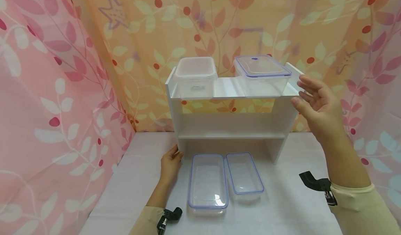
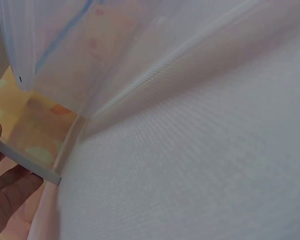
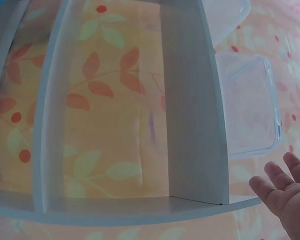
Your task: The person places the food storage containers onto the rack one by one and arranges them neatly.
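A white shelf unit [image 1: 232, 123] stands on the table. My left hand [image 1: 170, 165] grips the bottom of its left side panel; in the left wrist view the thumb and fingers [image 2: 21, 187] lie on either side of the panel edge [image 2: 27, 162]. Beside the upper right corner, my right hand [image 1: 324, 111] is raised with spread, slightly bent fingers, holding nothing. On the top board sit a clear container with a whitish lid [image 1: 196, 68] and a clear container with a blue-edged lid [image 1: 262, 66].
Before the shelf, on the white tabletop [image 1: 291, 200], lie a larger blue-rimmed clear container [image 1: 208, 182] and a smaller blue-rimmed one [image 1: 245, 174] side by side. Patterned curtains, pink at left [image 1: 56, 123] and orange behind [image 1: 213, 19], surround the table.
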Demonstrator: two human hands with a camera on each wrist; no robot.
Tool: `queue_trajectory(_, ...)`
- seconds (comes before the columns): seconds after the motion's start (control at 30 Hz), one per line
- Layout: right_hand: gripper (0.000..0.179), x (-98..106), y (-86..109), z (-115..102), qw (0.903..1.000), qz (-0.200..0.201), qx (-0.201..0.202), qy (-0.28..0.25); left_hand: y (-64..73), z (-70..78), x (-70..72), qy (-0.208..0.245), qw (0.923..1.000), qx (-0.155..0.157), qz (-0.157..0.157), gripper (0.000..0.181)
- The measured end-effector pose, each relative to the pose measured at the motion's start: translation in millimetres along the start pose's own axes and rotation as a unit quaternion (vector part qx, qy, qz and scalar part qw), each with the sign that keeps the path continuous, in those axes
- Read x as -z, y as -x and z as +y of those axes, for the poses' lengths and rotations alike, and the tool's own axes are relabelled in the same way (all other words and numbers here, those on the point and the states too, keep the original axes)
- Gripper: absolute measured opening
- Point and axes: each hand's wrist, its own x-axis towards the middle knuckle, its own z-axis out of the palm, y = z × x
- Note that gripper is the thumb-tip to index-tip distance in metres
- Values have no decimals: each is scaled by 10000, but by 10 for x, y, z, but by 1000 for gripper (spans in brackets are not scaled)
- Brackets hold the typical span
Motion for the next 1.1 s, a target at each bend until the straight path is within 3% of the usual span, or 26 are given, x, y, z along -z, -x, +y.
queue_trajectory(0.13, 56, -31, 86, 6, 9992, -46, 347, -205, -5, -8, -2, -27, 10000, 50, -5, 47)
queue_trajectory(0.23, 57, -56, 157, 28, 9980, -109, 509, -369, -44, -104, -11, 70, 9999, 141, -13, 47)
queue_trajectory(0.47, 58, -70, 366, 109, 9987, -201, 447, -100, -124, -364, -40, 227, 9996, 157, 80, 48)
queue_trajectory(0.9, 60, -78, 678, 272, 9985, -347, 154, 383, -96, -345, -46, -16, 9997, 181, 165, 47)
queue_trajectory(1.1, 63, -81, 836, 383, 9963, -515, 220, 657, -105, -355, -42, 41, 9996, 208, 159, 47)
